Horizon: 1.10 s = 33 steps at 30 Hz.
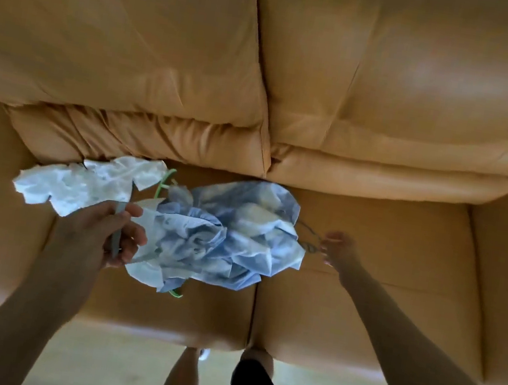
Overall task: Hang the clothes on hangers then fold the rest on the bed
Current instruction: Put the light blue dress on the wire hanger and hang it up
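At centre frame, a crumpled blue garment (pixel 233 235) lies on the sofa (pixel 388 232) seat, with a white garment (pixel 82 186) at its left. The left hand (pixel 102 229) grips a grey hanger (pixel 114 242). The right hand (pixel 338 249) reaches a thin wire (pixel 307 243); I cannot tell its grip.

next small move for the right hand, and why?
Probably pinch the thin dark wire loop and draw it clear of the crumpled blue garment. The right hand has its fingertips right at that loop, whether touching is unclear, while the left hand grips a grey bar at the pile's other side.
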Tool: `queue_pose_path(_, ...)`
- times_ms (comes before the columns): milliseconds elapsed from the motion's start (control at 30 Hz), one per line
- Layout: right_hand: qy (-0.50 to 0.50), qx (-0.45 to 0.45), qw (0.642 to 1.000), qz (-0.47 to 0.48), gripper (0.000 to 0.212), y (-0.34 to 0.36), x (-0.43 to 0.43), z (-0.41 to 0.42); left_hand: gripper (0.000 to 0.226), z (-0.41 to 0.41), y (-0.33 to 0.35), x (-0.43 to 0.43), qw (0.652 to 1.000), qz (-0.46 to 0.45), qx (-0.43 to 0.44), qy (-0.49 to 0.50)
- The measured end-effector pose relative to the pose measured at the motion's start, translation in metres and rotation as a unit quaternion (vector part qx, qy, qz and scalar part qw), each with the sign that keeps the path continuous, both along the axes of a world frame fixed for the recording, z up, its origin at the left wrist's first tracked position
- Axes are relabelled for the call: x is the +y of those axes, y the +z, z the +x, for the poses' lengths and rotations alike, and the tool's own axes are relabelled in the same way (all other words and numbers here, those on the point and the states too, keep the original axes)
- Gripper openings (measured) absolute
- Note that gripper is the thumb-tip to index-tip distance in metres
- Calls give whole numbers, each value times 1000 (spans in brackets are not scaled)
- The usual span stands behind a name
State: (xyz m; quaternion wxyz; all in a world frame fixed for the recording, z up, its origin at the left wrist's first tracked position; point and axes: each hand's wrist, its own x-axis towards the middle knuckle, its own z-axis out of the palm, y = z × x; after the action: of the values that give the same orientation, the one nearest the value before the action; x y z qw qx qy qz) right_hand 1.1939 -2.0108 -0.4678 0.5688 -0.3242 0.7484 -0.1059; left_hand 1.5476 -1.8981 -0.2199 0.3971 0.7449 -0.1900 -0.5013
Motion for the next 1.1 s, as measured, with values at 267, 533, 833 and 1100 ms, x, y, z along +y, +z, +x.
queue_pose_path(267,174,145,974,-15,53,-150,-5,-7,28,-46,-128,-26,992,67,69,-76)
queue_pose_path(533,355,270,895,10,73,-226,-22,2,7,-86,-193,-51,990,66,100,-69)
queue_pose_path(833,414,397,817,-61,60,-252,-19,18,28,-96,-213,-51,990,61,101,-78)
queue_pose_path(1100,302,133,944,18,23,-230,-7,19,29,-95,-193,-29,991,65,92,-65)
